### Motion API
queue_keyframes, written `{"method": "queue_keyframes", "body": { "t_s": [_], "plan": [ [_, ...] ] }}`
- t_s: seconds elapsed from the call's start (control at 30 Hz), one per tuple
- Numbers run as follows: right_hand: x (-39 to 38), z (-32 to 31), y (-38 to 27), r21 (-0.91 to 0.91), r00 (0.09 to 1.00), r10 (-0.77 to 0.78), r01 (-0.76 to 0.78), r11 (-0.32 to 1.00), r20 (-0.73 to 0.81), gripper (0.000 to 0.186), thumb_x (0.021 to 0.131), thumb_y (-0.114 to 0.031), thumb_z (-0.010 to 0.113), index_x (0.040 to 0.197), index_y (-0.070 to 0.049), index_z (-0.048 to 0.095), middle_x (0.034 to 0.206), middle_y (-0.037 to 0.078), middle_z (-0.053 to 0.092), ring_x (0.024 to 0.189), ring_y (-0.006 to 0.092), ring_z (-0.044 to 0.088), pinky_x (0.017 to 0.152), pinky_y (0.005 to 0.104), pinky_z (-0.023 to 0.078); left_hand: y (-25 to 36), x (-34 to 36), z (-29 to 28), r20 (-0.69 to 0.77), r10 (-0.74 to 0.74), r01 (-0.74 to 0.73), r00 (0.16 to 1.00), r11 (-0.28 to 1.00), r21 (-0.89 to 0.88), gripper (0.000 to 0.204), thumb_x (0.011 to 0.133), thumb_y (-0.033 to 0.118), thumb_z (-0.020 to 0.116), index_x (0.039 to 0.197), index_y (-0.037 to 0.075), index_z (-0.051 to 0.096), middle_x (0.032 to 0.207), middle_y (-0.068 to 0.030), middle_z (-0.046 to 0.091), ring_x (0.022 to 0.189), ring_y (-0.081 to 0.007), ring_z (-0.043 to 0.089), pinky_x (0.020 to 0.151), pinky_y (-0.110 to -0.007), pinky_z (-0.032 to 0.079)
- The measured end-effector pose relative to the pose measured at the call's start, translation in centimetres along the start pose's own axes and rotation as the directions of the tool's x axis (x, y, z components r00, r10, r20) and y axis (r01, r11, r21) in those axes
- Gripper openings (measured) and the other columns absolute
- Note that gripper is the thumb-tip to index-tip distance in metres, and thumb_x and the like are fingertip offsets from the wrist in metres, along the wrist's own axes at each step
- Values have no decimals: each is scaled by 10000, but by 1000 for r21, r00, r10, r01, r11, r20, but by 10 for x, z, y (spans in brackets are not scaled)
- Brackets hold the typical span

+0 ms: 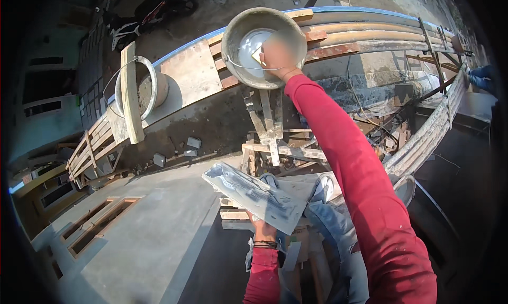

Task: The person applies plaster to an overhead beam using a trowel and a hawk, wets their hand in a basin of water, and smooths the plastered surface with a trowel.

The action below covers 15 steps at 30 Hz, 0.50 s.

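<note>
My left hand [261,228] grips a flat rectangular plastering board [256,195] from below. Wet grey cement smears its top, and it tilts down toward the right, in front of my shoes. My right arm stretches far forward and up. At its end my right hand [280,53] reaches into a grey round bucket [229,53] with a wire handle and pale, watery contents. The hand is blurred, with its fingers closed around a small pale yellowish thing [257,55] that shows only at one edge, so its kind cannot be made out.
Left of the bucket, another bucket [159,90] has a wooden plank [131,92] across it. Both stand on a scaffold of boards and poles [365,37]. Below are bricks [194,142] and rubble. A grey plastered wall [143,230] stands at left; a motorbike [153,10] is beyond.
</note>
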State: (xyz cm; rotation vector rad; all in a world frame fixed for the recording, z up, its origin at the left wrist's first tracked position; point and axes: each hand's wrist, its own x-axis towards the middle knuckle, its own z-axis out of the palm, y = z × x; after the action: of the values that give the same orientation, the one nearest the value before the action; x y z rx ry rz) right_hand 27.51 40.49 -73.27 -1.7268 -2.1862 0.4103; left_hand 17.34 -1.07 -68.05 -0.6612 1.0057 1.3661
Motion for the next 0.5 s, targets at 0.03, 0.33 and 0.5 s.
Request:
{"method": "queue_keyframes", "body": {
  "t_s": [0.03,0.33,0.5],
  "plan": [
    [8,13,18,-100,999,42,-43,994,-18,325,788,-204,603,1046,-8,575,1031,191,564,1006,363,528,870,450,435,-10,-2,8,-3,-11,11,1000,999,-50,606,911,563,352,1322,128,446,1293,-104,504,1185,-328,467,1020,-516,354],
    [68,60,42,-637,910,-129,372,676,395,183,819,-121,503,922,-54,639,904,147,641,928,339,609,753,448,502,-15,-37,41,-210,-229,183,950,958,-220,482,928,487,398,1204,109,515,1138,-72,577,1039,-273,554,888,-416,475],
    [50,13,-8,-274,650,-608,753,598,456,87,775,-106,540,815,-57,599,842,181,636,835,374,626,658,477,494,4,-38,61,-285,-284,253,915,957,-141,526,961,483,322,1325,110,391,1287,-76,476,1180,-261,454,998,-408,381]
  ]
}}
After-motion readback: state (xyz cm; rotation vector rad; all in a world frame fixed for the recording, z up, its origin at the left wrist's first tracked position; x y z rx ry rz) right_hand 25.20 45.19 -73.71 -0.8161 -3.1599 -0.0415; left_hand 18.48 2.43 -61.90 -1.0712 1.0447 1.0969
